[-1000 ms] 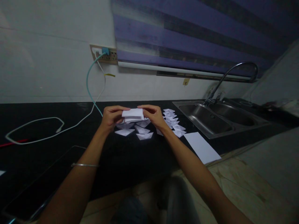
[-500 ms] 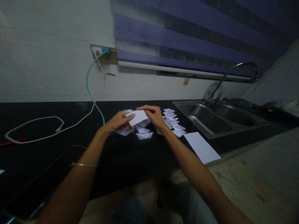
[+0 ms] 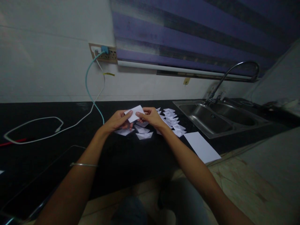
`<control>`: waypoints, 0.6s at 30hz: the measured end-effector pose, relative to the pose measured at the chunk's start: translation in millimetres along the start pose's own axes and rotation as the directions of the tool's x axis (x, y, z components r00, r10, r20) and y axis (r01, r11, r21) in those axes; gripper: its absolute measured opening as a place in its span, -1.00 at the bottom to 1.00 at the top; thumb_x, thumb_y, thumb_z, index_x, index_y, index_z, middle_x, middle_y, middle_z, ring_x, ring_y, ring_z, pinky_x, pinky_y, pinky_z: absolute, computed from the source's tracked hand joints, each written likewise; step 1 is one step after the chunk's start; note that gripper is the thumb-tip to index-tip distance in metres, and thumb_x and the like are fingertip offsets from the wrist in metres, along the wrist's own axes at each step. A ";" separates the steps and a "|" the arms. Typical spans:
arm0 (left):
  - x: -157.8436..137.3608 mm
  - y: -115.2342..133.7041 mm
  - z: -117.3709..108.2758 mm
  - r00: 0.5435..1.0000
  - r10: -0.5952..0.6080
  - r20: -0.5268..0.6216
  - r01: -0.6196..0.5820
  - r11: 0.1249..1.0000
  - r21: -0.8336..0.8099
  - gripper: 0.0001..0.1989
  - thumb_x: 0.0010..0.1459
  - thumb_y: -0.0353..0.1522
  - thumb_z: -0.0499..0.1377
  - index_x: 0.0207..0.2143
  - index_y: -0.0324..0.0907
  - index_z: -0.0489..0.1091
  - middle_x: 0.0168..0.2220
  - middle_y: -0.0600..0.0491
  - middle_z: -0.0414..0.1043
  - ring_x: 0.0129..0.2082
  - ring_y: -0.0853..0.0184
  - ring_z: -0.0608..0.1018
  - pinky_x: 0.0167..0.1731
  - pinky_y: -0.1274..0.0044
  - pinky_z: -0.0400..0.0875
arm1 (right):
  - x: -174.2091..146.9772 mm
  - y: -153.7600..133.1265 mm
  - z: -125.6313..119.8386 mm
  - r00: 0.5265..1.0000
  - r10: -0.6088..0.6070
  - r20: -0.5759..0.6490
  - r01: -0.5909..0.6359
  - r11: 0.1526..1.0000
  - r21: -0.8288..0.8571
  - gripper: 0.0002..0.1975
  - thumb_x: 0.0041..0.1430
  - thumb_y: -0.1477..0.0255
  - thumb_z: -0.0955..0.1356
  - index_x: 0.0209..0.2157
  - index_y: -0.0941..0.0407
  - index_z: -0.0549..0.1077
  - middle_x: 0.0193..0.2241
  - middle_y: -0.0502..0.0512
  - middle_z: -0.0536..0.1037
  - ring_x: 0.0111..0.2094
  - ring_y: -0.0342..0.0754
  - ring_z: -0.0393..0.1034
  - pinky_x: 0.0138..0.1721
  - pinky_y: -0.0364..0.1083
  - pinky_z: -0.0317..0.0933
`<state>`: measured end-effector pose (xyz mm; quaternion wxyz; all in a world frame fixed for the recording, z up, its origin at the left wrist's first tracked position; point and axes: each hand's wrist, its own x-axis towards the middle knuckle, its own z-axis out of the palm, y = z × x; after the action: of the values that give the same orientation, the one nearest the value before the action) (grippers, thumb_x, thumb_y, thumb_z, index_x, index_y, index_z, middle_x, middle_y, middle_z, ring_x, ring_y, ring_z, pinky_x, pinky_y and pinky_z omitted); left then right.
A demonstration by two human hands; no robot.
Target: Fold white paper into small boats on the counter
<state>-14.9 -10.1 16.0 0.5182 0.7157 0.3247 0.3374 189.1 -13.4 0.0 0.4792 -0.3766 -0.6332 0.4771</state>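
Observation:
A small folded sheet of white paper [image 3: 136, 113] is held up over the dark counter between my two hands. My left hand [image 3: 119, 120] pinches its left side, thumb on top. On the right side, my right hand [image 3: 151, 117] grips it with the thumb on its face and the fingers behind. Beneath and beyond my hands lie several folded white paper boats [image 3: 144, 136], partly hidden by them. More paper boats [image 3: 170, 115] stand in rows to the right of my right hand.
A flat white sheet [image 3: 202, 147] lies near the counter's front edge, right of my right forearm. Beyond it is a steel double sink [image 3: 208, 136] with a curved tap [image 3: 220, 82]. White and teal cables [image 3: 87, 81] hang from a wall socket [image 3: 112, 54] onto the counter [image 3: 131, 162].
My right hand has shifted from the paper's far edge to its right side, its thumb now on the face. The paper is tilted and looks smaller.

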 end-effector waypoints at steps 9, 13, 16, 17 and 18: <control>0.3 4.9 4.5 0.999 0.002 -0.032 -0.001 0.999 0.034 -0.62 0.19 -0.12 0.22 -0.50 -0.25 0.39 -0.76 0.10 0.30 -0.81 0.53 0.22 -0.79 0.66 -0.03 | 1.0 -0.9 -1.1 0.996 -0.027 -0.082 0.026 1.000 -0.010 -0.60 -0.04 0.12 0.51 -0.31 0.15 0.56 -0.45 0.07 0.58 -0.45 -0.14 0.47 -0.45 -0.17 0.34; -0.5 7.9 5.5 0.999 0.022 -0.027 -0.020 0.998 0.056 -0.61 0.19 -0.11 0.22 -0.49 -0.26 0.39 -0.78 0.13 0.26 -0.82 0.54 0.20 -0.79 0.67 -0.03 | 1.4 0.8 -1.4 0.996 -0.017 -0.091 0.015 1.000 -0.022 -0.61 -0.05 0.12 0.52 -0.32 0.15 0.55 -0.49 0.06 0.57 -0.48 -0.15 0.45 -0.47 -0.17 0.33; -1.1 6.6 5.1 0.999 0.027 -0.025 -0.026 0.998 0.059 -0.61 0.19 -0.10 0.21 -0.47 -0.26 0.39 -0.77 0.13 0.28 -0.82 0.54 0.19 -0.79 0.68 -0.03 | 2.3 3.0 -4.0 0.997 -0.017 -0.081 0.014 0.999 -0.030 -0.60 -0.05 0.13 0.52 -0.30 0.15 0.56 -0.48 0.06 0.57 -0.48 -0.15 0.44 -0.47 -0.17 0.32; -1.3 5.4 4.7 0.999 0.028 -0.020 -0.027 0.998 0.061 -0.61 0.19 -0.10 0.21 -0.46 -0.26 0.39 -0.76 0.12 0.30 -0.82 0.54 0.20 -0.79 0.68 -0.02 | 2.5 3.2 -5.0 0.998 -0.017 -0.063 0.015 0.999 -0.032 -0.60 -0.05 0.14 0.52 -0.27 0.15 0.56 -0.46 0.07 0.57 -0.47 -0.15 0.44 -0.46 -0.17 0.32; -1.5 3.9 4.1 0.999 0.031 -0.015 -0.030 0.998 0.062 -0.62 0.19 -0.10 0.21 -0.44 -0.26 0.39 -0.74 0.11 0.34 -0.81 0.54 0.21 -0.79 0.68 -0.01 | 2.5 3.1 -5.9 0.999 -0.024 -0.038 0.022 0.999 -0.036 -0.59 -0.04 0.14 0.52 -0.25 0.15 0.56 -0.43 0.07 0.58 -0.45 -0.14 0.45 -0.44 -0.16 0.33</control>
<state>-12.0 -14.5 18.5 0.4881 0.7334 0.3281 0.3409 194.2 -8.9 -1.9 0.4899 -0.3868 -0.6365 0.4530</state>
